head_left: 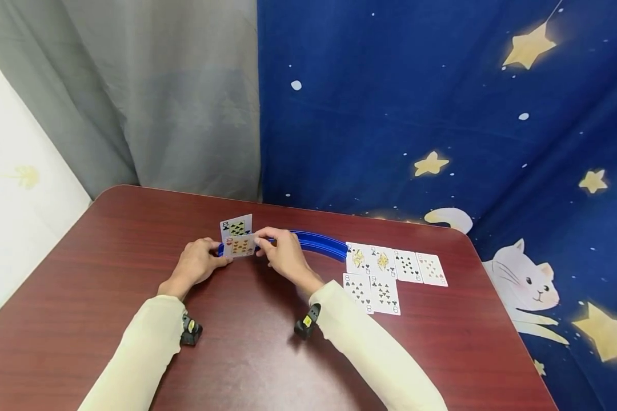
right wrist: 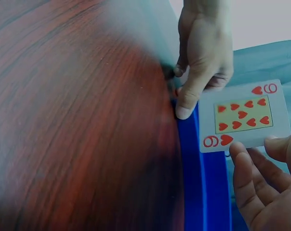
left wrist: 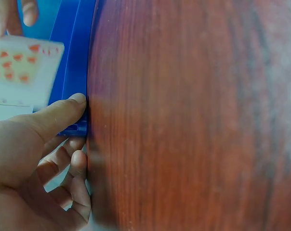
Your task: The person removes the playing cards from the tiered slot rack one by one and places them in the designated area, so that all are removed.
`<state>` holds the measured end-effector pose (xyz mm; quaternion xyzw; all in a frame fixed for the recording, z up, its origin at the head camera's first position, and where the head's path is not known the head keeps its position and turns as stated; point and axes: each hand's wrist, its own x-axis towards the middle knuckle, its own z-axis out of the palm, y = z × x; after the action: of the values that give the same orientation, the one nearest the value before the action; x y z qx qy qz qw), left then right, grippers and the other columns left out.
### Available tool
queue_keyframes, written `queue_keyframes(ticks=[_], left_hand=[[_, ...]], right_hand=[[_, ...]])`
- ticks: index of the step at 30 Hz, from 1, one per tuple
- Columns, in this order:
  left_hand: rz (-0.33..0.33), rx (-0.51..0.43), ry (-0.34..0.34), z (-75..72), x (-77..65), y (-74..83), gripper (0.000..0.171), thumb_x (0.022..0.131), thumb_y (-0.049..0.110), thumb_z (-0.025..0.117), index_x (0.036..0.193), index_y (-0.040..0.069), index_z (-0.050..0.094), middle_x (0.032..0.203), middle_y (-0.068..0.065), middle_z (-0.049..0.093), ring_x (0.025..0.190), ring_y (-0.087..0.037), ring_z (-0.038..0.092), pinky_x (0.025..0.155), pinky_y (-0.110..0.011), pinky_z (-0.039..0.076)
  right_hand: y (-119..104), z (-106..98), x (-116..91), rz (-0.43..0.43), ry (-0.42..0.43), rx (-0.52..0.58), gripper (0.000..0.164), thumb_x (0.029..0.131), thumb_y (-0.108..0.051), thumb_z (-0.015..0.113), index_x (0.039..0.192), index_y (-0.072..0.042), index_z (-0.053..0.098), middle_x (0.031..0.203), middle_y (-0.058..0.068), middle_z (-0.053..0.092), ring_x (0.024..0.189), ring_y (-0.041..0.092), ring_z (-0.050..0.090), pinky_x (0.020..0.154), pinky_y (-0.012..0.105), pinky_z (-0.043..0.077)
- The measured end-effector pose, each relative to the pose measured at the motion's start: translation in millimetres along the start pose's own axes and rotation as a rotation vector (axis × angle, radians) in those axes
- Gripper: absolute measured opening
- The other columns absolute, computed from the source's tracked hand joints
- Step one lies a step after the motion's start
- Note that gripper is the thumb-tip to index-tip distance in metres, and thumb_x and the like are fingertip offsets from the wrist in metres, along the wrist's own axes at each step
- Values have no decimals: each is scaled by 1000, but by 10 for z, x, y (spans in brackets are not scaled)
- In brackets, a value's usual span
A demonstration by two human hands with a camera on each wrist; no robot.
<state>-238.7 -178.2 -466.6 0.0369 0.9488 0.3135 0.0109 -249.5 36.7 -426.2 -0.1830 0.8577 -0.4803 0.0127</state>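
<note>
A curved blue card holder (head_left: 321, 244) lies on the table, a black club card (head_left: 236, 224) standing upright at its left part. My left hand (head_left: 197, 262) grips the holder's left end, thumb on its near side and fingers curled round the end in the left wrist view. Between thumb and fingers, my right hand (head_left: 285, 257) pinches a nine of hearts (right wrist: 244, 115) by its edge. That card overlaps the holder and the lower part of the club card in the head view, its face towards me.
Right of the holder, several face-up playing cards (head_left: 383, 294) lie in two rows, two with face figures (head_left: 358, 258) nearest the holder's right end. The red-brown table (head_left: 236, 359) ends at a grey curtain (head_left: 195, 114) and a blue starry curtain (head_left: 365, 114).
</note>
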Motion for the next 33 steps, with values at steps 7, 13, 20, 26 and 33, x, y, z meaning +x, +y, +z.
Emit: queue_keyframes(ticks=[7, 13, 20, 26, 33], left_hand=[[8, 1, -4, -10, -34, -18, 44, 88, 21, 74, 121, -8, 66, 113, -22, 64, 98, -37, 58, 88, -52, 46], [23, 7, 8, -22, -40, -15, 48, 87, 24, 76, 120, -9, 66, 107, -21, 64, 90, -34, 56, 81, -48, 45], [16, 2, -5, -19, -26, 8, 45, 88, 25, 76, 118, -8, 68, 109, -22, 64, 93, -36, 57, 84, -50, 45], [16, -4, -14, -25, -28, 10, 45, 89, 25, 74, 118, -8, 68, 107, -20, 64, 91, -34, 55, 83, -49, 44], [24, -3, -10, -18, -27, 6, 44, 89, 26, 74, 117, -8, 68, 105, -19, 63, 89, -32, 55, 81, -48, 45]], right_hand=[[-4, -132, -84, -13, 23, 22, 13, 98, -15, 63, 104, -11, 73, 97, 11, 74, 76, 29, 73, 48, 23, 52], [14, -271, -138, -25, 39, 35, 12, 99, -15, 61, 103, -9, 71, 92, 14, 73, 76, 34, 72, 48, 24, 51], [115, -458, -243, 1, 61, 28, 12, 99, -13, 61, 104, -5, 69, 86, 11, 72, 74, 37, 70, 46, 25, 50], [274, -657, -347, 22, 93, 1, 12, 98, -9, 61, 104, -1, 68, 82, 14, 71, 71, 41, 68, 45, 26, 50], [435, -898, -505, 93, 110, -53, 13, 97, -8, 60, 106, -2, 67, 82, 11, 70, 69, 37, 67, 46, 26, 50]])
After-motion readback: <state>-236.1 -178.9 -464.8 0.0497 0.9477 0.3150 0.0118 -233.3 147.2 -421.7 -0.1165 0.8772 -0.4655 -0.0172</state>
